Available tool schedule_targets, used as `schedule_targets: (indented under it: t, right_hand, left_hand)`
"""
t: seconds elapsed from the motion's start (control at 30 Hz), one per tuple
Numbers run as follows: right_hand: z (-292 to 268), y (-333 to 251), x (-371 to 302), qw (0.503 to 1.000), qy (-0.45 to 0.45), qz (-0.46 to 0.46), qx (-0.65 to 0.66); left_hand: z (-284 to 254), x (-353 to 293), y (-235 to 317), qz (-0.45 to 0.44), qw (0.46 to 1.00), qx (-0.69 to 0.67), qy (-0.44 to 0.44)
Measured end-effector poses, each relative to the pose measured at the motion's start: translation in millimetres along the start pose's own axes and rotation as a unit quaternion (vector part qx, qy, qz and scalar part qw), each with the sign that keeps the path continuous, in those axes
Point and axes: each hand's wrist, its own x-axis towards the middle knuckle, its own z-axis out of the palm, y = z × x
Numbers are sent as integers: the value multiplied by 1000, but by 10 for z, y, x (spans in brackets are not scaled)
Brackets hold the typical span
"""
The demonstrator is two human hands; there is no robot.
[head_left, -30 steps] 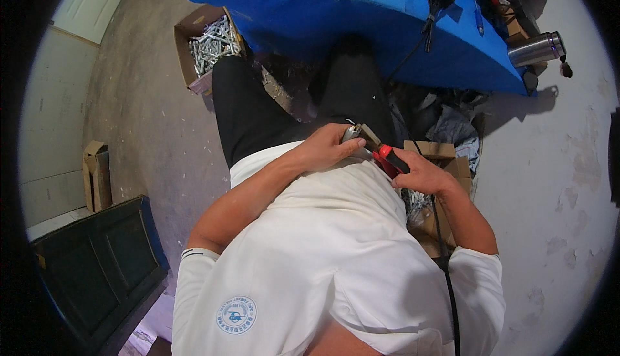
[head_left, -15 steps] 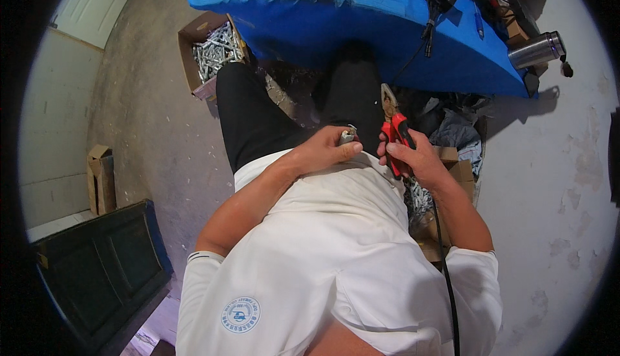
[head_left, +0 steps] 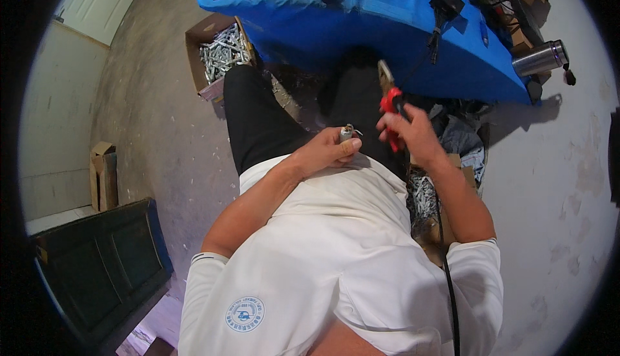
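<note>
A patchy pale wall point(head_left: 549, 182) and white door point(head_left: 100, 1) flank a grey-brown floor point(head_left: 155, 91).

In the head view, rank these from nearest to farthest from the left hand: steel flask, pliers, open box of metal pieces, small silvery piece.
Nearest to the left hand, by the head view:
1. Small silvery piece: held in it.
2. Pliers: in the right hand.
3. Open box of metal pieces: ahead, left.
4. Steel flask: far right.

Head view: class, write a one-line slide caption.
Left grip on silvery piece, right grip on red-handled pliers; blue table beyond.
</note>
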Motion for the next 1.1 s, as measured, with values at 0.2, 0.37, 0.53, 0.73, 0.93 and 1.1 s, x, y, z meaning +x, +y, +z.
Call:
schedule_targets:
  t: [0.2,0.37,0.53,0.73,0.93,1.1]
  right_hand:
    - [-587,-471,837,886,245,-74,-386]
    - [-893,-602,1630,795,350,-130,-478]
    - [-994,-702,2234,788,338,-108,-503]
    - [-820,-633,2273,615,451,-396,-511]
    - [316,-629,1183,929,-46,-219,-296]
    - [576,-218,1072,889,-192,-259,-326]
  left_hand:
    - [-36,-26,10,-11,992,49,117]
    - [-57,-79,19,-3,985,13,172]
    - [-144,-126,41,-2,983,-32,180]
    - [-277,-96,-21,3,968,-91,234]
    - [-366,37,-7,-33,974,-65,213]
    - [-416,216,-71,33,977,65,200]
